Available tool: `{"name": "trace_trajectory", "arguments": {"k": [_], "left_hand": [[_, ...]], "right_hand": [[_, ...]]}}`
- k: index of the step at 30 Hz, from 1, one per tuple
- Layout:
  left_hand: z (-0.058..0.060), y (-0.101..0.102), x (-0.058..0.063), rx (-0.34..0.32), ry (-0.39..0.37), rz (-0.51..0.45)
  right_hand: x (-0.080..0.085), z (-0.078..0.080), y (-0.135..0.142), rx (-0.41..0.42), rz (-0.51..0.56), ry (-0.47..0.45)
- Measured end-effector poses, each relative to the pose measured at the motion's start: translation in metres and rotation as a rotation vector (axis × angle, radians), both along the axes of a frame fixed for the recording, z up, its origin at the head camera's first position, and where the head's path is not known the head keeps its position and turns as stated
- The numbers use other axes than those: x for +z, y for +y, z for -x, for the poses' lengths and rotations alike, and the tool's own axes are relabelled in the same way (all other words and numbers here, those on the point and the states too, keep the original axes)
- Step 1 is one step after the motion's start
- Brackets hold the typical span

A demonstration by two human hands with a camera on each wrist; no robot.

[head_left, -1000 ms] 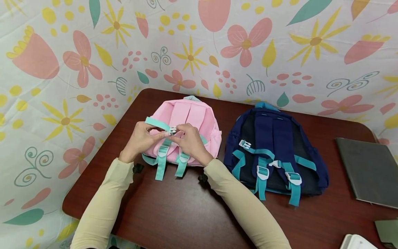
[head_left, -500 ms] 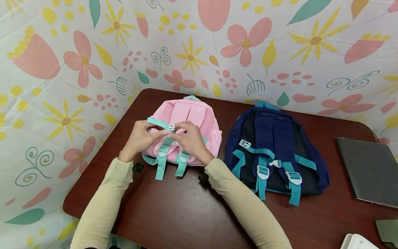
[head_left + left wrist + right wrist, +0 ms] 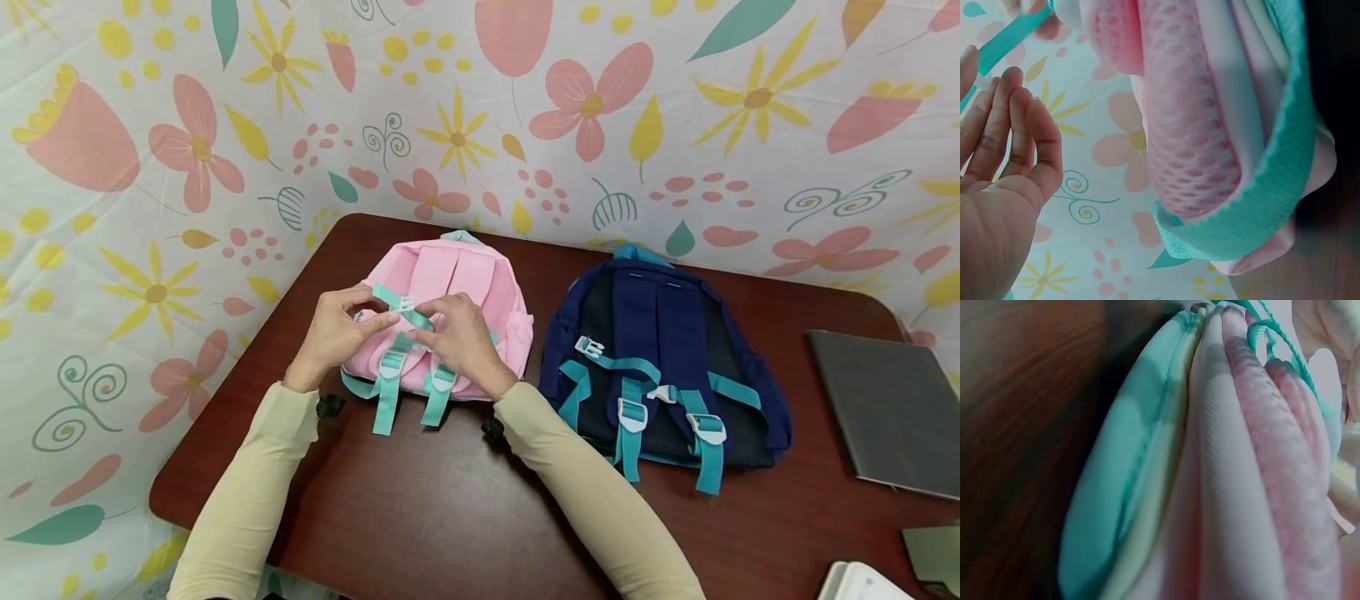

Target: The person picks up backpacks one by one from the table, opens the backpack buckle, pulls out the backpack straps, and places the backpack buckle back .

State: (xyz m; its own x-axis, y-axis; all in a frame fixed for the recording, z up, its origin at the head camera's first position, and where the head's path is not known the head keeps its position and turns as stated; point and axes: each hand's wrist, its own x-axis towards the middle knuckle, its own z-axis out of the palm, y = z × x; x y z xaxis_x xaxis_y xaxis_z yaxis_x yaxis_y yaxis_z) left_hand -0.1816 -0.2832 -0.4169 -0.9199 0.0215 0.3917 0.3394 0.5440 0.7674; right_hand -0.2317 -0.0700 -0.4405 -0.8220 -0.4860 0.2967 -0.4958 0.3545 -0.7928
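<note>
A pink backpack (image 3: 384, 271) lies with its shoulder straps facing up on the left half of the table. Over it, my left hand (image 3: 330, 332) pinches a white plastic buckle (image 3: 406, 303) between thumb and forefinger. A loose end of teal webbing (image 3: 387, 293) sticks up from the buckle. My right hand (image 3: 467, 337) pinches the teal strap (image 3: 417, 317) on the other side. In the left wrist view the left hand's (image 3: 1007, 140) other fingers extend beside the bag's pink mesh (image 3: 1182, 125). The right wrist view shows mostly the bag's teal and pink side (image 3: 1235, 456).
To the right lies a navy backpack (image 3: 633, 317) with teal straps and a white buckle (image 3: 590, 347) unclipped. Further right are a dark flat folder (image 3: 885, 408), a white object (image 3: 862, 583) and a green object (image 3: 933, 557). A flower-print cloth (image 3: 465, 117) hangs behind the brown table (image 3: 420, 508).
The buckle has shifted slightly left and turned, and the webbing's loose end now tilts more upright. The right fingers have moved from beside the buckle's prongs onto the teal strap.
</note>
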Motion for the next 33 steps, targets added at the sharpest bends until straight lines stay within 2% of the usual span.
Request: {"name": "trace_trajectory", "arguments": {"k": [7,12,20,33], "left_hand": [[-0.001,-0.001,-0.001,-0.02,-0.002,-0.042],[-0.002,-0.003,-0.001,0.01,-0.018,-0.094],[-0.004,-0.009,-0.005,0.031,-0.007,-0.081],[-0.005,-0.013,-0.006,0.055,-0.028,-0.095]], "right_hand": [[0.003,-0.001,-0.002,-0.007,0.09,-0.007],[0.001,-0.001,-0.002,-0.019,0.051,0.003],[0.003,-0.002,-0.004,-0.014,0.006,0.039],[0.003,-0.003,-0.006,-0.018,-0.06,-0.009]]}}
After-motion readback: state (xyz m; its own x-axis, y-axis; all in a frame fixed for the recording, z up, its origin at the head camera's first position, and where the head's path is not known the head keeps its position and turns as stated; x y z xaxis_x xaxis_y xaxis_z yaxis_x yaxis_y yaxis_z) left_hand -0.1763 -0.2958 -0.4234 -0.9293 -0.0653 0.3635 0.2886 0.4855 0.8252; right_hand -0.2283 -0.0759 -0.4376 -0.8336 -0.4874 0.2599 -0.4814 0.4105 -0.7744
